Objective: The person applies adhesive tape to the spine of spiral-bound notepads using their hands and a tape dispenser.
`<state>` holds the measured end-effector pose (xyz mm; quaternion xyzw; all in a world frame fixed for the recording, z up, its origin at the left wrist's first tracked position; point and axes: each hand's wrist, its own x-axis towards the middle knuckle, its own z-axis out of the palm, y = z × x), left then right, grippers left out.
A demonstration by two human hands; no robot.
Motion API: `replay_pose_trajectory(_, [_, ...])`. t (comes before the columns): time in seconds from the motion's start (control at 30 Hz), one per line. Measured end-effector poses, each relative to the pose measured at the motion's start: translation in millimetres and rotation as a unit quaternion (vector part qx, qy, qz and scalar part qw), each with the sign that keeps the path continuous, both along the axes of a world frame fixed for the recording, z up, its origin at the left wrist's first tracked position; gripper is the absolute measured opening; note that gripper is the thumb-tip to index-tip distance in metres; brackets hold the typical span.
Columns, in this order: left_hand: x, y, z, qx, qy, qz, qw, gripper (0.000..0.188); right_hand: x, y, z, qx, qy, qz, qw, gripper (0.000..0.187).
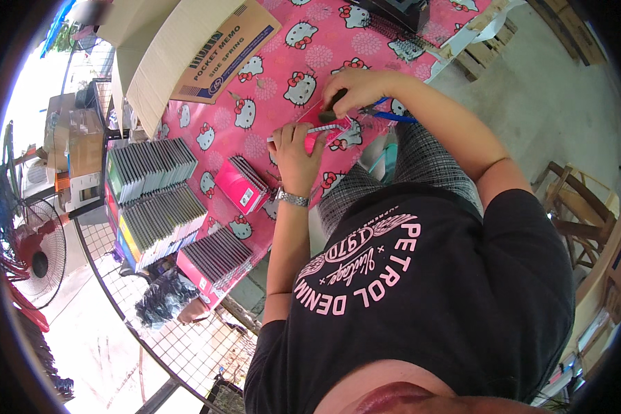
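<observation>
A small pink spiral notebook (315,142) lies at the table's near edge, its pale spiral side facing away from me. My left hand (298,153), with a metal watch (293,199) on the wrist, is closed over its left end. My right hand (361,90) grips a short brush (329,110) with a dark handle and brownish bristles. The bristles are just beyond the spiral edge; whether they touch it I cannot tell. Beside my right wrist lies a tool with blue handles (395,116), partly hidden by the forearm. A short stack of pink notebooks (241,185) sits left of my left hand.
Rows of green notebooks (152,169), yellow-edged notebooks (162,224) and pink notebooks (215,259) line the table's left end. An open cardboard box (217,52) stands at the far left. A black object (397,14) is at the far edge. A fan (40,262) stands left.
</observation>
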<state>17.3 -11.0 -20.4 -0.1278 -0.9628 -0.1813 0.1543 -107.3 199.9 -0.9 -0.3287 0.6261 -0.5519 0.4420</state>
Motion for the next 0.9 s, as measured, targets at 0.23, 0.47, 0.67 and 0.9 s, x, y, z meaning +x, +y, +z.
replay_pose_trajectory(0.23, [-3, 2, 1, 0.042, 0.009, -0.001, 0.999, 0.034, 4, 4, -17, -0.140, -0.137, -0.059, 0.979, 0.041])
replay_pose_trajectory(0.47, [1, 2, 4, 0.060, 0.008, -0.002, 0.998, 0.035, 6, -1, -17, -0.218, -0.218, -0.048, 0.950, 0.044])
replay_pose_trajectory(0.67, [-1, -6, 0, 0.071, 0.003, -0.010, 0.997, 0.035, 2, -5, -10, -0.097, -0.023, -0.037, 0.994, 0.043])
replay_pose_trajectory(0.9, [-7, -33, 9, 0.076, -0.041, -0.005, 0.996, 0.033, -10, -20, -16, -0.143, -0.095, -0.004, 0.985, 0.042])
